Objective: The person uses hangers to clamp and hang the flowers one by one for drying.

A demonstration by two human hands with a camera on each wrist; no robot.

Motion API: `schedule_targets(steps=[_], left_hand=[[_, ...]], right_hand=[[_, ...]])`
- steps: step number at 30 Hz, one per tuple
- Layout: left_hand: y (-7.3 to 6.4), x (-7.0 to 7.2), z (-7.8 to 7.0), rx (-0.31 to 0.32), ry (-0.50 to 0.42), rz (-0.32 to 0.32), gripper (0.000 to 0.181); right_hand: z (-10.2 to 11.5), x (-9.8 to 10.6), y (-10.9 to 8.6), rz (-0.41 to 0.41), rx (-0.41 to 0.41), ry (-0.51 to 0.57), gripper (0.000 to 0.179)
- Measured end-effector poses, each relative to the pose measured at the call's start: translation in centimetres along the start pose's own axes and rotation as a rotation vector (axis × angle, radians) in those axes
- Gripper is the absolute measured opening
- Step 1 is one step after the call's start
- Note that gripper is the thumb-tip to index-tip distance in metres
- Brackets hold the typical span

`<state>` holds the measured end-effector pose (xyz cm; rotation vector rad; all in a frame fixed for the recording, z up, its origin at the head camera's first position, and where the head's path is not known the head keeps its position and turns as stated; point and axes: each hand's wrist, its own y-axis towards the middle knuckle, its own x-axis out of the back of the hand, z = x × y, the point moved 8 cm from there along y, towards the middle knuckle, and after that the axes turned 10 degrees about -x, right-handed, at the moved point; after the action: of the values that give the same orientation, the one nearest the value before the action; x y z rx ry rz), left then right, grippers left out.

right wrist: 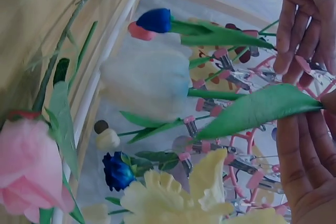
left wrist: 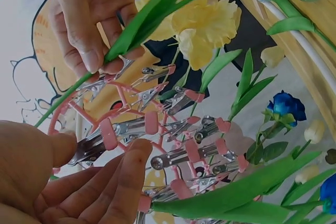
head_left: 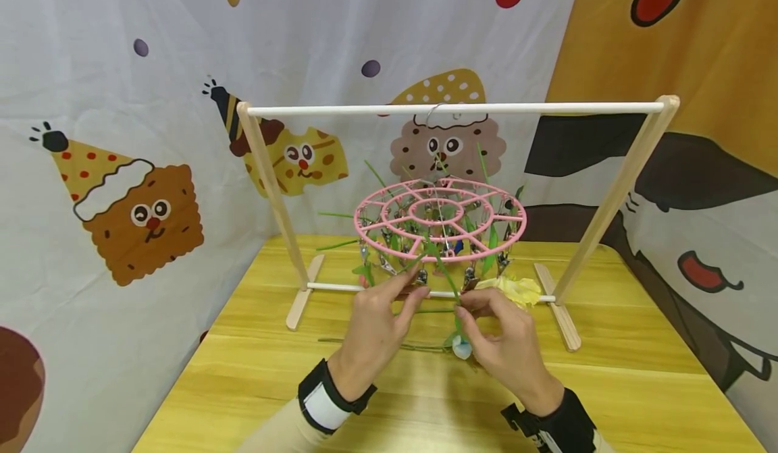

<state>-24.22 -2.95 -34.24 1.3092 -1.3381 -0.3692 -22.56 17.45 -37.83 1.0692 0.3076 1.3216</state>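
My right hand [head_left: 507, 338] pinches the green stem of a white tulip tinged with blue [right wrist: 149, 85], in front of a round pink clip hanger [head_left: 440, 259]. Its bloom hangs down and the long leaf [right wrist: 262, 109] reaches to the fingers. My left hand [head_left: 373, 318] is at the hanger's near edge. There, in the left wrist view, its thumb and fingers pinch the end of a metal clip [left wrist: 110, 135] with pink tips. The tulip's stem end passes above the left thumb. Other clips hold flowers upside down, among them a yellow flower [left wrist: 207, 27] and a blue rose [left wrist: 287, 109].
The hanger hooks onto the white top bar [head_left: 340, 111] of a wooden stand [head_left: 276, 203]. A pink rose [right wrist: 31, 166] lies on the wooden table [head_left: 243, 379], near the stand's lower white bar [head_left: 334, 287]. A printed curtain [head_left: 182, 34] hangs behind.
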Motion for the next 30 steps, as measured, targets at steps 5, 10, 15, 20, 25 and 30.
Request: schedule_targets(steps=[5,10,15,20,25,30], left_hand=[[0.0,0.0,0.2,0.039,-0.006,-0.037,0.036],[0.1,0.0,0.5,0.074,-0.046,-0.069,0.036],[0.0,-0.1,0.8,0.108,-0.11,-0.088,0.035],[-0.1,0.1,1.0,0.142,-0.196,-0.116,0.033],[-0.1,0.0,1.3,0.181,-0.277,-0.115,0.028],[-0.2,-0.2,1.8,0.256,-0.352,-0.081,0.025]], right_hand=[[0.2,-0.5,-0.4,-0.009,-0.005,0.067,0.045],[0.0,-1.1,-0.5,-0.006,-0.043,0.122,0.04],[-0.4,-2.0,-0.7,0.008,-0.104,0.164,0.034],[-0.8,-2.9,-0.9,0.018,-0.173,0.203,0.031],[-0.8,-3.5,-0.9,0.015,-0.197,0.232,0.027],[-1.0,-4.2,-0.8,0.012,-0.223,0.268,0.025]])
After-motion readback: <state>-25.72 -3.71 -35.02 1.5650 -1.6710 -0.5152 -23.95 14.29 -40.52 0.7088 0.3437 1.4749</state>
